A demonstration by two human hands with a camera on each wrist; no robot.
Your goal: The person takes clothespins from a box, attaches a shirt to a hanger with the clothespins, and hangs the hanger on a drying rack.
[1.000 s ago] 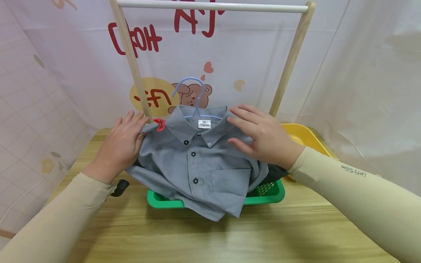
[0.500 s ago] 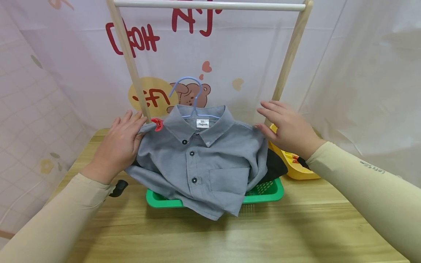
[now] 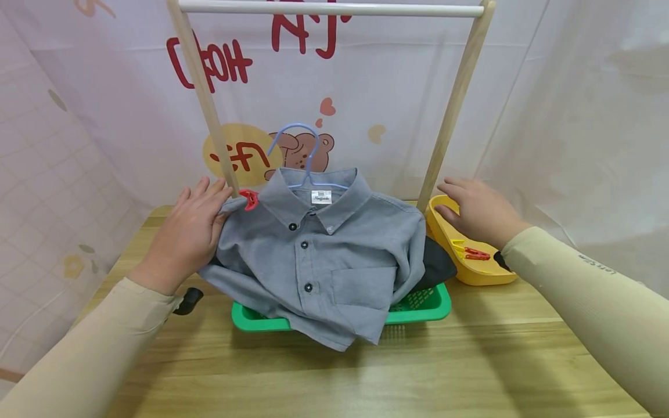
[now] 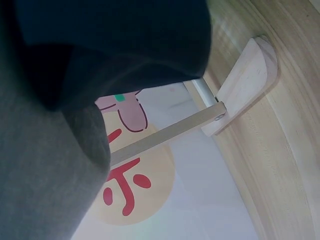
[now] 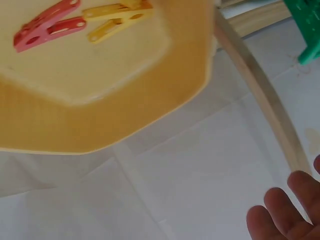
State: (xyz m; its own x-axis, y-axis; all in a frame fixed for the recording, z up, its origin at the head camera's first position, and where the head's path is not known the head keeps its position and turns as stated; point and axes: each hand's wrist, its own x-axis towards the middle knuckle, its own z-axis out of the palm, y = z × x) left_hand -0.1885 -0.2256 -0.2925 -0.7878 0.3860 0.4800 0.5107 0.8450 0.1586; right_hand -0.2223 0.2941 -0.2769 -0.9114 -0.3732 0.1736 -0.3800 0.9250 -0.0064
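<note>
A grey button-up shirt (image 3: 366,244) hangs on a light blue hanger (image 3: 308,165), whose hook stands up from the collar. One red clothespin (image 3: 251,200) grips the shoulder on the left of the view. My left hand (image 3: 183,232) holds the shirt's cloth just outside that clothespin, thumb hidden beneath. Over the yellow basket (image 3: 441,232), off the right shoulder, my right hand (image 3: 481,210) holds nothing, its fingers extended. A red clothespin (image 5: 50,25) and a yellow clothespin (image 5: 117,19) lie inside that basket in the right wrist view.
Under the shirt sits a green basket (image 3: 418,316) with dark cloth (image 3: 438,264) in it. Behind stands a wooden rack with a white bar (image 3: 334,7) and two posts, its foot (image 4: 245,80) on the table. A printed curtain backs the table (image 3: 334,383).
My right hand has moved right, from the shirt's right collar and shoulder to above the yellow basket, uncovering the clothespins. The left hand has kept its hold on the shirt.
</note>
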